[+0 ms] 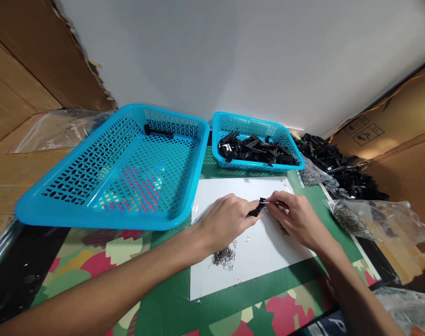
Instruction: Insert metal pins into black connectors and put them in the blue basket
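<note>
My left hand (226, 219) is closed around a small black plastic part (257, 208) held just above a white sheet (247, 261). My right hand (292, 215) pinches a thin metal piece against the end of that part. A small heap of tiny metal springs (225, 257) lies on the sheet below my left hand.
A large blue basket (58, 205) with one black part (159, 131) sits at the left. A smaller blue basket (219, 122) behind the sheet holds several black parts. More black parts (338, 168) and plastic bags of springs (352, 219) lie at the right. Cardboard boxes flank both sides.
</note>
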`<state>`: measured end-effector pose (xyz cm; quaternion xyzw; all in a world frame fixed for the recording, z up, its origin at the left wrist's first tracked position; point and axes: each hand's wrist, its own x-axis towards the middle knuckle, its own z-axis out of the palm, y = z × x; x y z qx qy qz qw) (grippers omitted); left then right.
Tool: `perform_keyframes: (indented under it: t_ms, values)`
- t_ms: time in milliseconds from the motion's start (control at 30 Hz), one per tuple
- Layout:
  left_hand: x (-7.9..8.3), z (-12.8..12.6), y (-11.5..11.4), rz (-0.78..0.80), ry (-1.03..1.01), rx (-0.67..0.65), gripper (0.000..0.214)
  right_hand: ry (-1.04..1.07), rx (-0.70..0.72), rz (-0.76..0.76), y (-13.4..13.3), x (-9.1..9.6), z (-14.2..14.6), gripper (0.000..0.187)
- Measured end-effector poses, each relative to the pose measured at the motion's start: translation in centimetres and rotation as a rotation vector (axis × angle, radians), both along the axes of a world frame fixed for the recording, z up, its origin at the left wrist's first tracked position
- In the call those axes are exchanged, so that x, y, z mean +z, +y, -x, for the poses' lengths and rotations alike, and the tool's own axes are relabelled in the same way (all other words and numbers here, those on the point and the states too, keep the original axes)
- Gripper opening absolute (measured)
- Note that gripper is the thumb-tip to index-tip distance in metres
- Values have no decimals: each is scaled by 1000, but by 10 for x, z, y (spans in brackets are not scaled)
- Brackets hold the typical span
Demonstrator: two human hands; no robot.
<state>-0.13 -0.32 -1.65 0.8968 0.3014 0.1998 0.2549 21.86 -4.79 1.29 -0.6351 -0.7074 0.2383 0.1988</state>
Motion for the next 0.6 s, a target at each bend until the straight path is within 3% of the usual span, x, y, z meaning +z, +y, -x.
perform_keyframes:
  t_ms: [333, 600]
  values:
    - [0, 0, -1, -36, 48, 8, 30, 39, -33, -18, -4, -1, -13, 28]
    - [6, -1, -3, 16, -91, 89, 32, 80, -90, 42, 1, -4, -14, 21]
